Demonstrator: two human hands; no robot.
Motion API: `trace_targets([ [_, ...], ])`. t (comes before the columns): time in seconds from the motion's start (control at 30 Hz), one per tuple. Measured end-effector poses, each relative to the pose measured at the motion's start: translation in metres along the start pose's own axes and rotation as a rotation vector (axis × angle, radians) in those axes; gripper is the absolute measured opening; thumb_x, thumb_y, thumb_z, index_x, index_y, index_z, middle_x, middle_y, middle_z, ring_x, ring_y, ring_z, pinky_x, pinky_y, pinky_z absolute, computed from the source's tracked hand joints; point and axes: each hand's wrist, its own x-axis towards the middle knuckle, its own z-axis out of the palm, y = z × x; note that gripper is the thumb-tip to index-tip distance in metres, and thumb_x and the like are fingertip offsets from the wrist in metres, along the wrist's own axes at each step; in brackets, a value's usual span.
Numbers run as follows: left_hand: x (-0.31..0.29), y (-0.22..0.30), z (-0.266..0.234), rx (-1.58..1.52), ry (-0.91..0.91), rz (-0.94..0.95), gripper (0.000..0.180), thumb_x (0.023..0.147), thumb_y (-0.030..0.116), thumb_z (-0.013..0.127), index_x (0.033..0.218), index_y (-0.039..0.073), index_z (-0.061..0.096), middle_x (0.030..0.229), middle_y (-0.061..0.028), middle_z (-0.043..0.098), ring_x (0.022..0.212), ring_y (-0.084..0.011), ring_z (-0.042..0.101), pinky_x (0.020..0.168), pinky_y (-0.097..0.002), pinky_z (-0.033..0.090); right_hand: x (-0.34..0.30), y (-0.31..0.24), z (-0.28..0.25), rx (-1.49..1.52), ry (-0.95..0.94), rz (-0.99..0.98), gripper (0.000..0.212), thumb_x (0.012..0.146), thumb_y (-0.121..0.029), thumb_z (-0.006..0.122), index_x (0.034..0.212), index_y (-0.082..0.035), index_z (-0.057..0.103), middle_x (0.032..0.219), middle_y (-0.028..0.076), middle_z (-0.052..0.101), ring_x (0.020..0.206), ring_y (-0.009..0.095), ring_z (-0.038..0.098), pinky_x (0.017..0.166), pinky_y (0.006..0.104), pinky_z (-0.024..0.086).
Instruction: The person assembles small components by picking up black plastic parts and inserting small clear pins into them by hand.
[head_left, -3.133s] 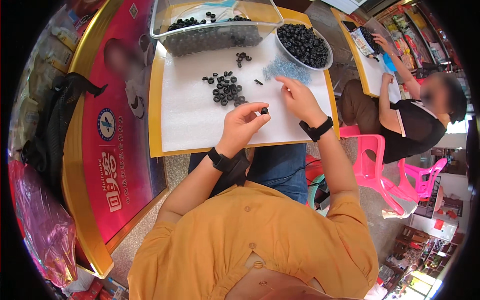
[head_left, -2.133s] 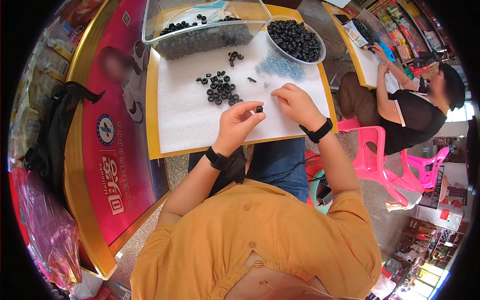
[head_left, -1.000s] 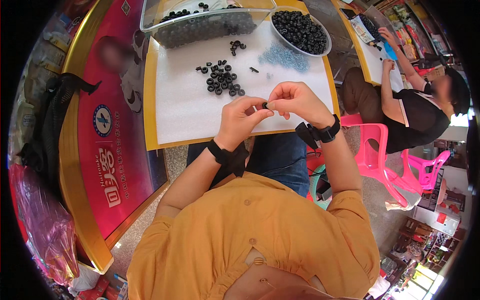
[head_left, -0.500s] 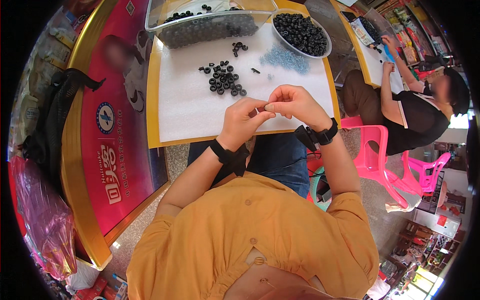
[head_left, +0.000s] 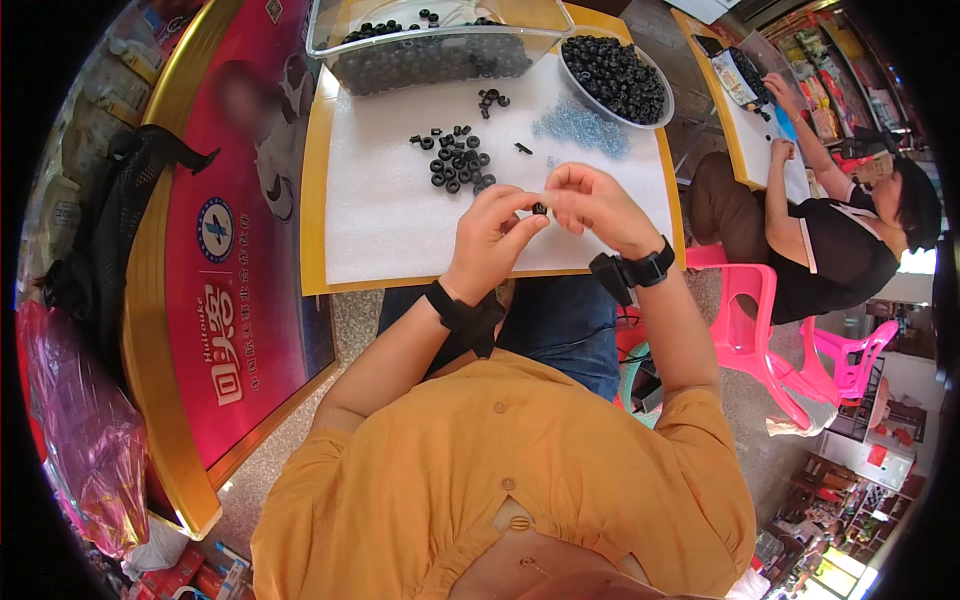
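Note:
My left hand (head_left: 490, 235) pinches a small black ring-shaped piece (head_left: 540, 209) between thumb and fingertips, above the near part of the white mat (head_left: 380, 235). Just to its right, my right hand (head_left: 603, 212) has its fingers curled together; anything in them is too small to make out. Beyond the left hand lies a loose pile of black ring pieces (head_left: 458, 163), with a smaller cluster of black pieces (head_left: 490, 101) farther back. A thin black piece (head_left: 523, 148) lies alone. Tiny clear-blue bits (head_left: 585, 130) are spread at the right.
A clear plastic bin (head_left: 430, 62) of black pieces stands at the back, beside a round bowl (head_left: 664, 112) full of them. At the right, another person (head_left: 830, 235) works at a second table, near pink chairs (head_left: 745, 310). A pink-topped table (head_left: 215, 330) stands left.
My right hand has drawn slightly away from the left fingertips, and the black ring piece now shows in the left hand. The view has shifted a little.

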Motion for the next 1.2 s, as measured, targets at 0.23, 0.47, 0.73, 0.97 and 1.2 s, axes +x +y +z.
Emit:
trace_targets([
  [0.23, 0.000, 0.003, -0.005, 0.016, -0.031, -0.076, 0.021, 0.086, 0.009, 0.075, 0.105, 0.001, 0.071, 0.087, -0.0033, 0.063, 0.064, -0.0066, 0.054, 0.058, -0.0221, 0.046, 0.079, -0.032, 0.013, -0.930, 0.244, -0.378, 0.020, 0.091, -0.019, 0.067, 0.098, -0.001, 0.071, 0.083, 0.008, 0.070, 0.074, 0.015, 0.065, 0.068, 0.0279, 0.051],
  [0.47, 0.000, 0.002, -0.004, -0.005, -0.051, -0.067, 0.023, 0.084, 0.010, 0.077, 0.104, 0.001, 0.071, 0.086, -0.0044, 0.064, 0.065, -0.0085, 0.057, 0.059, -0.0221, 0.047, 0.144, -0.025, 0.013, -1.098, 0.139, -0.367, 0.019, 0.087, -0.019, 0.067, 0.097, -0.005, 0.075, 0.090, 0.015, 0.073, 0.083, 0.031, 0.070, 0.076, 0.0380, 0.054],
  [0.73, 0.001, 0.004, -0.006, 0.004, -0.070, -0.073, 0.022, 0.085, 0.010, 0.076, 0.105, 0.001, 0.071, 0.086, -0.0039, 0.063, 0.064, -0.0084, 0.057, 0.060, -0.0222, 0.047, 0.148, -0.029, 0.022, -1.267, 0.067, -0.414, 0.019, 0.080, -0.018, 0.069, 0.092, -0.003, 0.072, 0.083, 0.017, 0.071, 0.081, 0.032, 0.069, 0.074, 0.0395, 0.054],
  [0.97, -0.002, 0.002, -0.003, -0.025, -0.042, -0.087, 0.022, 0.086, 0.008, 0.075, 0.106, 0.001, 0.071, 0.086, -0.0019, 0.063, 0.063, -0.0055, 0.054, 0.056, -0.0218, 0.044, 0.105, -0.029, 0.010, -0.867, 0.177, -0.436, 0.019, 0.083, -0.014, 0.070, 0.098, -0.003, 0.069, 0.079, 0.003, 0.068, 0.071, 0.012, 0.064, 0.064, 0.0273, 0.051],
  [1.2, -0.002, 0.001, -0.004, -0.066, -0.058, -0.141, 0.024, 0.086, 0.007, 0.075, 0.109, 0.002, 0.072, 0.088, -0.0012, 0.064, 0.062, -0.0045, 0.053, 0.053, -0.0205, 0.043, -0.012, -0.006, 0.004, -0.271, 0.216, -0.248, 0.017, 0.088, -0.007, 0.073, 0.104, 0.000, 0.071, 0.080, 0.000, 0.067, 0.064, 0.005, 0.058, 0.056, 0.0197, 0.045],
])
